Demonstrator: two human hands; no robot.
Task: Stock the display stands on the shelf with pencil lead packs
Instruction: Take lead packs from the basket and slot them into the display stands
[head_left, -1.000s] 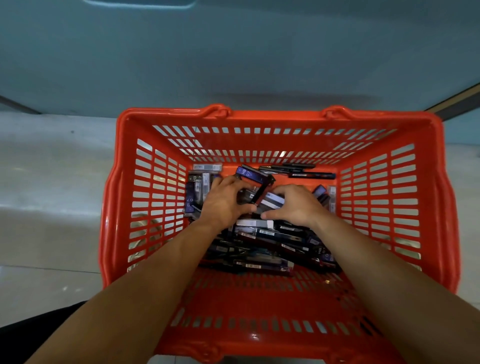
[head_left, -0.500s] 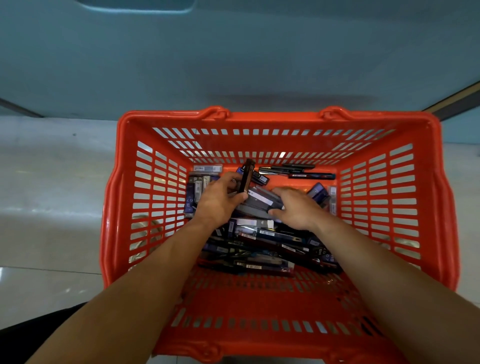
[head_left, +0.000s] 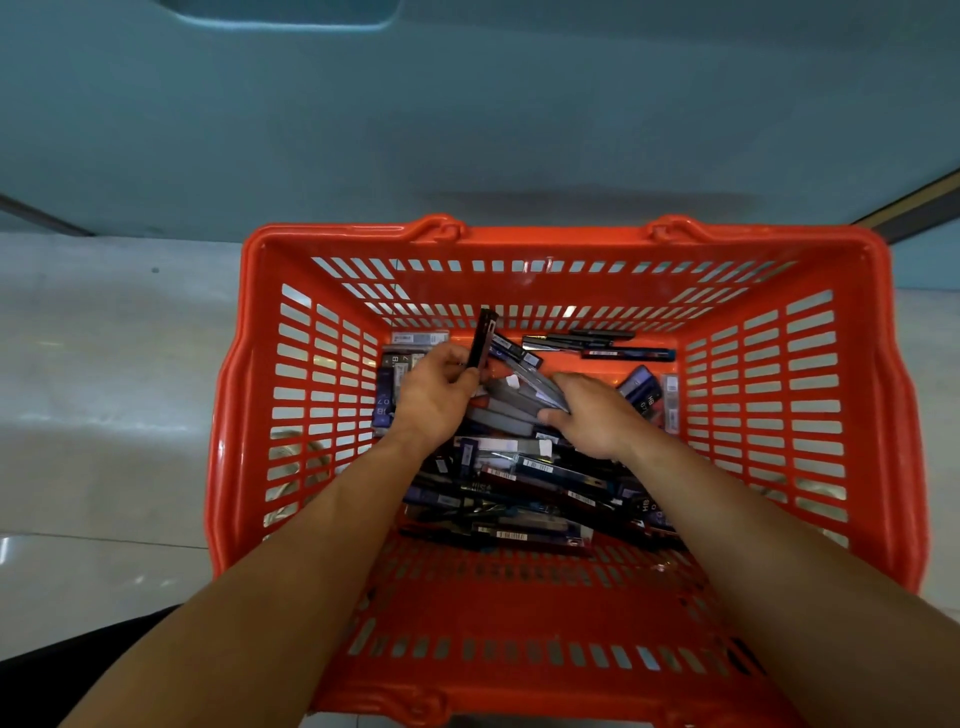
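Hands are both working inside red basket (head_left: 571, 236). Left hand (head_left: 434, 400) is pinching one dark pack (head_left: 482, 340), holding it on edge, top pointing to 12 o'clock. Right hand (head_left: 592, 415) is gripping grey packs (head_left: 511, 402) at its 9 o'clock. Pile of packs (head_left: 524, 486) is lying on basket floor at 6 o'clock of both hands.

Both my hands are down inside the orange basket (head_left: 545, 240), which stands on the pale floor (head_left: 104, 415) in front of a teal panel (head_left: 467, 130). My left hand (head_left: 434, 400) pinches one dark pencil lead pack (head_left: 480, 343), held upright on its edge. My right hand (head_left: 597, 415) curls round a small bunch of grey packs (head_left: 511, 402) atop the loose pile (head_left: 519, 483) covering the basket's bottom.
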